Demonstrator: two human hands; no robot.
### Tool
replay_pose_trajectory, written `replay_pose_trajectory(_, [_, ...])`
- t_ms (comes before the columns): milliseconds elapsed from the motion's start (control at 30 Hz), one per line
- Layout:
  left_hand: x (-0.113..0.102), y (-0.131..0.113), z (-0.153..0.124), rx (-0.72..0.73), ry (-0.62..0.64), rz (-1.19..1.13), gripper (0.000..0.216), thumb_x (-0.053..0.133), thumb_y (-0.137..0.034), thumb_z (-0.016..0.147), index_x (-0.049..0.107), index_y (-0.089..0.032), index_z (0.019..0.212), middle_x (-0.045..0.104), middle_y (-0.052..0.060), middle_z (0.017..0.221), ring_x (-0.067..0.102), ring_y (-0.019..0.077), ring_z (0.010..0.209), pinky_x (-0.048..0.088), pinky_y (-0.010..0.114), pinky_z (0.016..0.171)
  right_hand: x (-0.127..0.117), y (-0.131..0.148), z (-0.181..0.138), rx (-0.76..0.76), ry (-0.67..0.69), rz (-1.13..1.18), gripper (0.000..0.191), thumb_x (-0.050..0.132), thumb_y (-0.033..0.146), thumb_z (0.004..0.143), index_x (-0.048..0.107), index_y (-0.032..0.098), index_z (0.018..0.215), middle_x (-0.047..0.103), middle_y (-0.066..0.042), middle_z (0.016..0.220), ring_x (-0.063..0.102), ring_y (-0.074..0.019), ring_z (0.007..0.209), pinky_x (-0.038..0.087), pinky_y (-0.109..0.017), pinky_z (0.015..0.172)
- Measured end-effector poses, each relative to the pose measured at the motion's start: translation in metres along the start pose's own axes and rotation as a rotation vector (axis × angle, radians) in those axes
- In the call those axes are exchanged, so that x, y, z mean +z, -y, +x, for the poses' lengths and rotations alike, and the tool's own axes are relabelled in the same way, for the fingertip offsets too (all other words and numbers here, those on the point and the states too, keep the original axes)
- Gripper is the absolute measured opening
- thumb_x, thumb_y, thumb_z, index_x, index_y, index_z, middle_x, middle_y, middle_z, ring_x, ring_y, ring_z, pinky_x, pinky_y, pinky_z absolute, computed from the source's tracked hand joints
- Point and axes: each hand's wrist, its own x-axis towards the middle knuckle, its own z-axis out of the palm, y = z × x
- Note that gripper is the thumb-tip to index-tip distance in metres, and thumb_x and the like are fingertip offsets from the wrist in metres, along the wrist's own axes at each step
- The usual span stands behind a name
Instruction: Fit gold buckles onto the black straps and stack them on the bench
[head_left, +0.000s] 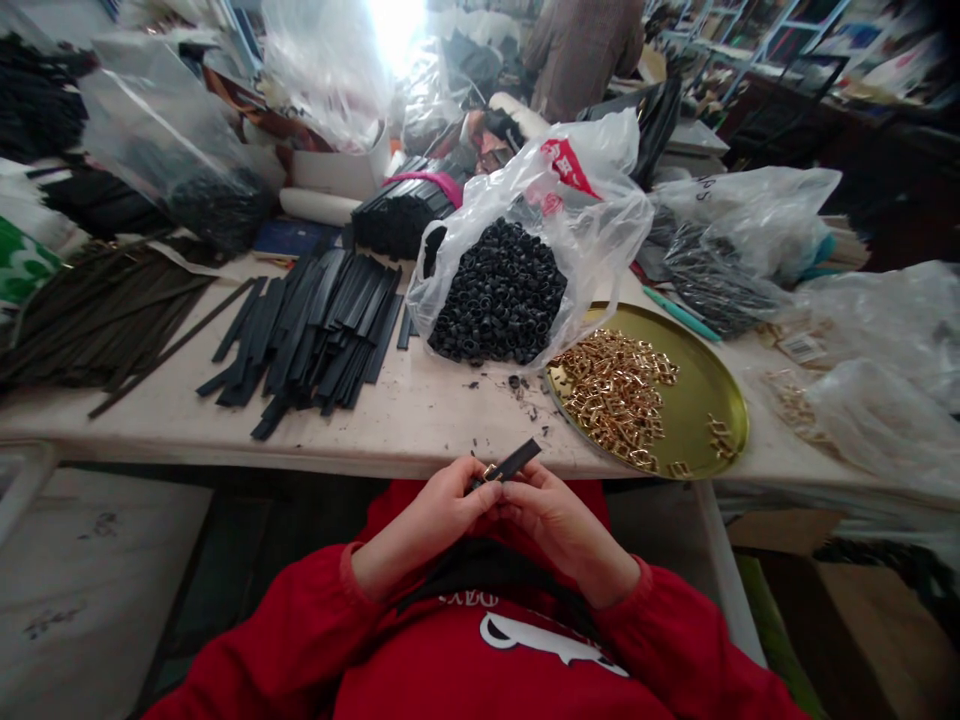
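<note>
Both of my hands meet just below the table's front edge, above my red sweatshirt. My left hand (439,510) and my right hand (555,520) are closed in a pinch on one short black strap (517,462). A small gold buckle (491,471) sits on the strap between my fingertips. The strap's free end points up and right toward the table.
On the white table (420,420) lie a pile of black straps (315,330), a plastic bag of black loops (499,290) and a gold round tray (697,400) with several gold buckles (615,395). More plastic bags crowd the back and right. Another person stands at the far side.
</note>
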Motion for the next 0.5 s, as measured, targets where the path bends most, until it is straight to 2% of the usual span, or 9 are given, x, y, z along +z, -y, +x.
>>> replay_pose_trajectory(100, [0.001, 0.0, -0.001, -0.02, 0.044, -0.159, 0.023, 0.051, -0.038, 0.079, 0.051, -0.015, 0.081, 0.054, -0.002, 0.065, 0.047, 0.0087, 0.054, 0.037, 0.02, 0.05, -0.001, 0.002, 0.0, -0.005, -0.008, 0.038, 0.022, 0.07, 0.014, 0.061, 0.06, 0.018, 0.08, 0.064, 0.002, 0.076, 0.057, -0.0102, 0.062, 0.045, -0.023, 0.06])
replay_pose_trajectory(233, [0.005, -0.001, 0.0, -0.042, 0.029, -0.297, 0.022, 0.053, -0.037, 0.077, 0.049, -0.016, 0.077, 0.047, -0.006, 0.055, 0.041, 0.0058, 0.046, 0.032, 0.018, 0.045, -0.002, 0.0, -0.001, -0.033, -0.031, 0.021, 0.024, 0.069, 0.014, 0.063, 0.059, 0.019, 0.083, 0.063, 0.002, 0.08, 0.057, -0.0091, 0.065, 0.044, -0.021, 0.061])
replay_pose_trajectory(367, [0.01, -0.001, 0.0, -0.064, -0.01, -0.271, 0.021, 0.05, -0.037, 0.078, 0.046, -0.017, 0.073, 0.046, -0.007, 0.052, 0.035, 0.0049, 0.04, 0.027, 0.017, 0.04, 0.0, -0.002, -0.003, -0.184, -0.126, -0.149, 0.019, 0.069, 0.021, 0.064, 0.057, 0.019, 0.079, 0.06, 0.004, 0.072, 0.054, -0.0096, 0.062, 0.042, -0.022, 0.059])
replay_pose_trajectory(500, [0.012, -0.004, -0.003, 0.007, -0.05, -0.124, 0.021, 0.048, -0.035, 0.081, 0.048, -0.017, 0.07, 0.049, -0.006, 0.057, 0.04, 0.0061, 0.047, 0.032, 0.018, 0.044, -0.005, -0.002, -0.001, -0.289, -0.151, -0.31, 0.017, 0.067, 0.029, 0.066, 0.055, 0.018, 0.074, 0.055, 0.005, 0.065, 0.049, -0.0093, 0.059, 0.041, -0.022, 0.057])
